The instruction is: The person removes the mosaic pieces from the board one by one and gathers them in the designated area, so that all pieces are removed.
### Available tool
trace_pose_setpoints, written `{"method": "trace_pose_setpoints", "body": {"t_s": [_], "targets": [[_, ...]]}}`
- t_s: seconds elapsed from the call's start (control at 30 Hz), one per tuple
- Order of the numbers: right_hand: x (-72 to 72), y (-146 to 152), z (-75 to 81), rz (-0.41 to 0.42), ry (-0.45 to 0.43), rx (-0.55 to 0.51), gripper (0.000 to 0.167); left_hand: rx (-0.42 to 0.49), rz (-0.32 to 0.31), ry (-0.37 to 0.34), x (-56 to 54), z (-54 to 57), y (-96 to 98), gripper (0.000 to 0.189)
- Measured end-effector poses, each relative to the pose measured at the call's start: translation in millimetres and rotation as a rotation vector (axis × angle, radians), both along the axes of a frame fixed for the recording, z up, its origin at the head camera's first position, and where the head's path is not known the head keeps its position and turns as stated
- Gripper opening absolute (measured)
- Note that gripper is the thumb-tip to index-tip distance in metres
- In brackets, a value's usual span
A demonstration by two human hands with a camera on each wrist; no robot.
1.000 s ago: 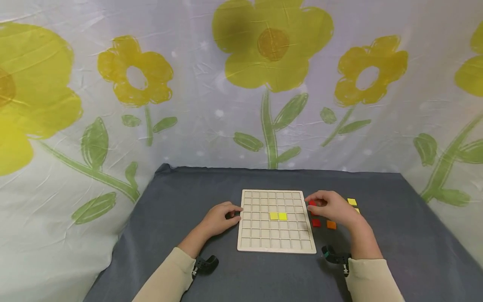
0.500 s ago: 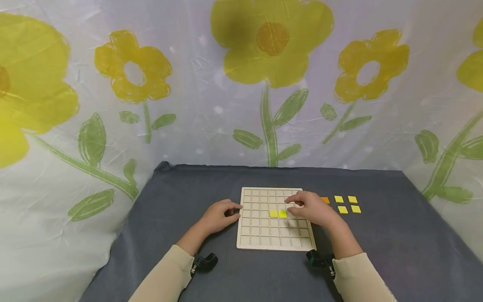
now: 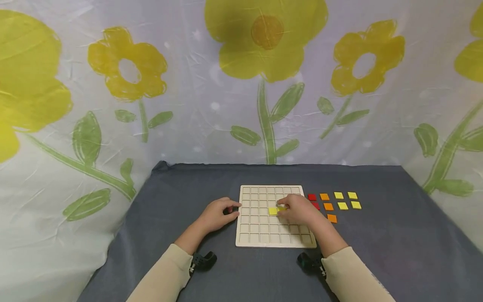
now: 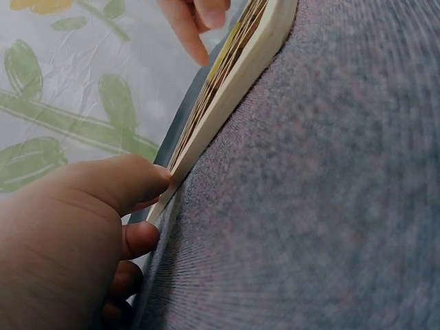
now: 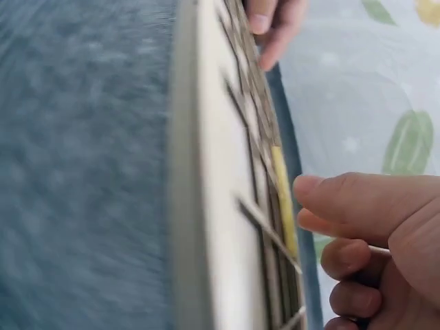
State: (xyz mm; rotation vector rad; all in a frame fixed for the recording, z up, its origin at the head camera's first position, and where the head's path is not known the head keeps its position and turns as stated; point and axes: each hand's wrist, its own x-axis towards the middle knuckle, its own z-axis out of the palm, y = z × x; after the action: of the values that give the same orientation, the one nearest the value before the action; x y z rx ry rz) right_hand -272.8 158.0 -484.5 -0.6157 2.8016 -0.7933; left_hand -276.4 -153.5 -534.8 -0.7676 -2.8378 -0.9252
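Note:
On the dark tabletop lies a pale wooden grid board [image 3: 260, 228]. A yellow tile [image 3: 273, 211] sits in one of its cells; a second yellow tile [image 3: 281, 209] beside it is partly covered by my right hand [image 3: 299, 209]. That hand's thumb and index tips are over the second tile, and whether they grip anything is unclear. In the right wrist view, a yellow strip [image 5: 284, 196] shows next to the fingertips. With thumb and index fingertips, my left hand [image 3: 216, 216] touches the board's left edge. Its thumb [image 4: 148, 177] lies against that edge in the left wrist view.
Right of the board, loose tiles lie in rows: red tiles [image 3: 312, 196], orange tiles [image 3: 328, 206] and yellow tiles [image 3: 342, 206]. Part of the red row is hidden behind the right hand. A flower-patterned curtain [image 3: 211, 105] hangs behind the dark cloth-covered table [image 3: 196, 180].
My right hand has moved left from the red tiles to the yellow tiles on the board, uncovering the loose tiles. The left hand stays at the board's left edge. The head view has tilted slightly.

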Motion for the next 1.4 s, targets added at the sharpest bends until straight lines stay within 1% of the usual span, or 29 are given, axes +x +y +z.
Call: {"method": "trace_pose_setpoints", "body": {"t_s": [0.1, 0.23, 0.37, 0.57, 0.87, 1.13, 1.3, 1.4], "targets": [[-0.4, -2.5, -5.3, 0.004, 0.02, 0.032, 0.035, 0.001, -0.003, -0.002, 0.6, -0.9, 0.0, 0.029], [0.1, -5.4, -8.2, -0.008, 0.069, 0.014, 0.028, -0.002, 0.007, -0.001, -0.6, -2.0, 0.1, 0.029], [2.0, -9.0, -8.4, 0.011, 0.116, -0.004, 0.023, -0.003, 0.016, -0.001, -1.9, -1.7, 0.6, 0.028], [4.2, -13.1, -8.0, -0.015, 0.144, 0.001, 0.021, -0.019, 0.017, -0.007, -1.7, -0.5, 1.2, 0.029], [1.7, -14.0, -10.3, -0.031, 0.149, 0.007, 0.022, 0.003, -0.003, 0.004, -0.5, 1.4, 0.8, 0.028], [-0.2, -11.0, -12.6, -0.037, 0.091, -0.051, 0.023, -0.008, 0.012, 0.001, -1.2, -0.2, 0.8, 0.028], [0.9, -10.4, -10.5, -0.031, 0.122, -0.035, 0.021, -0.009, 0.018, 0.003, -1.6, -1.2, 0.8, 0.028], [0.7, -10.2, -10.4, -0.035, 0.122, -0.037, 0.021, -0.005, 0.017, 0.009, -1.6, -1.2, 0.8, 0.028]]}}
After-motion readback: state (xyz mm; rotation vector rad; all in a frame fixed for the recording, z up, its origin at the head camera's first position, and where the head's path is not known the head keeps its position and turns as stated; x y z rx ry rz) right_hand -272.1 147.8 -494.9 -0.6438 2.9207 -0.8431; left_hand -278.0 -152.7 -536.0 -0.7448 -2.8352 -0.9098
